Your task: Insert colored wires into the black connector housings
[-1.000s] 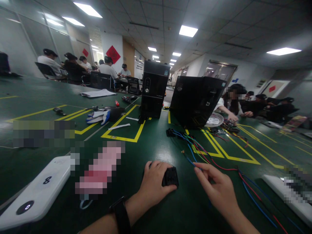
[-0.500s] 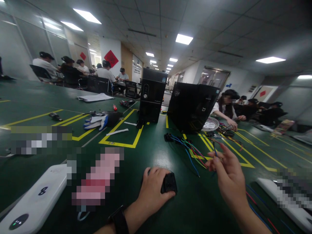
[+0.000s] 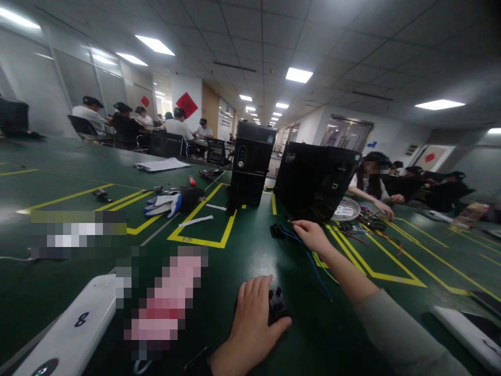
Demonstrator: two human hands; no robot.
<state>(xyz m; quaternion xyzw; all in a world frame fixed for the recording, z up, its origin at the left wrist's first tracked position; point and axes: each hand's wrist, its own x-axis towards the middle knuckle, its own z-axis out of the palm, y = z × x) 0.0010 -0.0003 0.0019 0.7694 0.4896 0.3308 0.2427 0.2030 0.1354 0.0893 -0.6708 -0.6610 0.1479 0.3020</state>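
My left hand (image 3: 254, 318) rests on the green table, its fingers and thumb around a small black plastic block (image 3: 278, 305) with raised knobs on top. Stretched forward, my right hand (image 3: 313, 236) has thumb and forefinger pinched at a tiny item I cannot make out. Just left of those fingertips lies another black plastic part (image 3: 276, 231), with blue wires (image 3: 320, 277) running out toward me. A green-yellow wire shows beside them, partly hidden under my right forearm.
Two black computer cases (image 3: 252, 167) stand at the back. White and blue gloves (image 3: 163, 204) lie at the left, near yellow tape lines. A white device (image 3: 74, 324) is front left. At the right, a co-worker's hand (image 3: 385, 210) is near a white basket (image 3: 347, 210) and loose wires.
My right hand has moved forward and left, from holding up a blue wire to beside the black part. My left hand stays on its block, with more of the block's top showing.
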